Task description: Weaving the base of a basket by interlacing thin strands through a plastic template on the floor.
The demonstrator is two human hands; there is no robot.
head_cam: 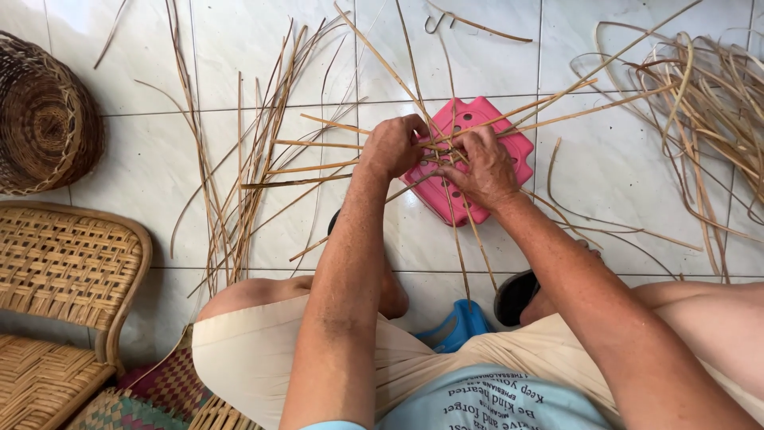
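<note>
My left hand point(392, 146) and my right hand point(482, 169) meet over a small pink plastic stool point(461, 203) on the white tiled floor. Both pinch a crossing of thin tan cane strips point(446, 147) that fan out from between my fingers in several directions. The left fingers curl over the strips from the left. From the right, the other hand's fingers press down on the crossing. My forearms reach out from the bottom of the view over my bent knees.
Loose cane strips point(251, 167) lie spread on the tiles at the left. A tangled bundle of cane point(704, 103) sits at the right. A woven basket point(44, 119) lies at the far left, a wicker chair point(68, 271) below it. A blue object point(458, 322) rests between my knees.
</note>
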